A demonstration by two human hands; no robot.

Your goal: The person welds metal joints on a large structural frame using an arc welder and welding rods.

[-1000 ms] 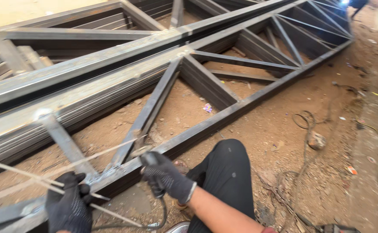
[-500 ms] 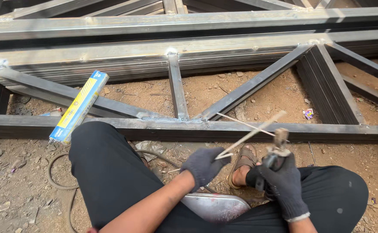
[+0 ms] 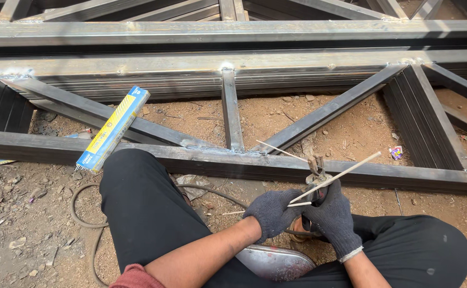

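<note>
Both my hands wear dark knit gloves and meet in front of my knees. My right hand [image 3: 332, 216] grips the welding electrode holder [image 3: 315, 172], whose metal jaws stick up above the fist. My left hand [image 3: 272, 212] pinches thin welding rods [image 3: 345, 172]; one rod slants up to the right, another points up left past the holder. The hands hover just in front of the near rail of a steel truss frame [image 3: 233, 160] lying on the dirt.
A long blue and yellow electrode box [image 3: 113, 128] leans on the near rail at left. A dark cable [image 3: 84, 218] loops on the ground by my left knee. A welding mask [image 3: 276, 262] lies between my legs. Dirt and small stones surround the frame.
The view swung from the truss's far end to a section straight ahead. My hands came together, and the rods now sit at the holder's jaws.
</note>
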